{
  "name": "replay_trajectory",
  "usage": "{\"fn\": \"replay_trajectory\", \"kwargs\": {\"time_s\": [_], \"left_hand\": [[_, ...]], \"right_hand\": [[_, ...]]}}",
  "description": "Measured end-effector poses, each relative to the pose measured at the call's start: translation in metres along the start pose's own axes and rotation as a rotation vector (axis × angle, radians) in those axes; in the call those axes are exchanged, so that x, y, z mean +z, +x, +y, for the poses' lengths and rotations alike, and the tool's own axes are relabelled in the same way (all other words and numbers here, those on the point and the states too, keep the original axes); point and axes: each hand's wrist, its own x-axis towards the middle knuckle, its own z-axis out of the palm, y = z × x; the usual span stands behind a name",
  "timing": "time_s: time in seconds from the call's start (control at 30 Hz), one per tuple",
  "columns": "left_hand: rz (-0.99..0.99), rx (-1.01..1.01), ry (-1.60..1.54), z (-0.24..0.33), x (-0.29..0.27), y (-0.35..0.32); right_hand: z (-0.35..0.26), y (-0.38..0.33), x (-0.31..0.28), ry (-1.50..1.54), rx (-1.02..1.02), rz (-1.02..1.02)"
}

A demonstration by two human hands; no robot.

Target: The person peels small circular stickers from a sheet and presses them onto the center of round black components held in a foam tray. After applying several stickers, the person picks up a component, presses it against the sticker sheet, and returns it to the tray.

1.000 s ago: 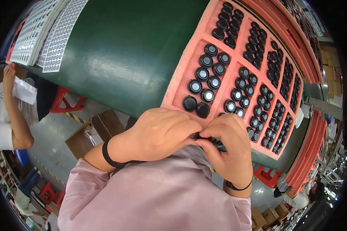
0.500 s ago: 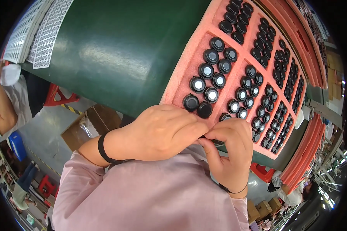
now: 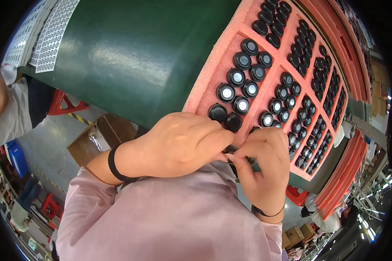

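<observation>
My left hand (image 3: 176,145) and my right hand (image 3: 266,163) meet at the near edge of a pink foam tray (image 3: 204,82), their fingertips pinched close together. Between them shows a bit of a small dark piece (image 3: 231,148); the fingers hide most of it, so its kind cannot be made out. Just beyond my left fingers, two round black caps (image 3: 217,112) with plain dark tops sit in the tray's nearest left compartment. Behind those are several black caps with pale silvery discs (image 3: 225,92). More caps fill the other compartments, some partly covered by my right hand.
The tray lies on a green work surface (image 3: 130,65). Sheets of round stickers (image 3: 54,37) lie at its far left. More pink foam trays (image 3: 344,174) are stacked at the right. A cardboard box (image 3: 102,139) and a red stool (image 3: 64,103) stand on the floor; a co-worker's sleeve (image 3: 15,108) shows left.
My right hand has shifted slightly right and its fingers have parted a little from my left, so more of the dark piece shows. The view has moved slightly.
</observation>
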Motion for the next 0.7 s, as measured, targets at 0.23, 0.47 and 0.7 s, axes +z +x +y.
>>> {"fn": "replay_trajectory", "kwargs": {"time_s": [0.23,0.47,0.7], "left_hand": [[0.020,-0.049,-0.001,-0.008,-0.012,-0.001],[0.098,0.052,0.162,-0.024,-0.013,0.000],[-0.023,0.060,0.151,-0.036,-0.009,-0.005]], "right_hand": [[0.003,0.018,-0.018,0.031,-0.083,-0.120],[0.029,0.061,-0.024,0.138,0.036,-0.245],[0.041,0.082,-0.004,0.154,0.288,-0.355]]}}
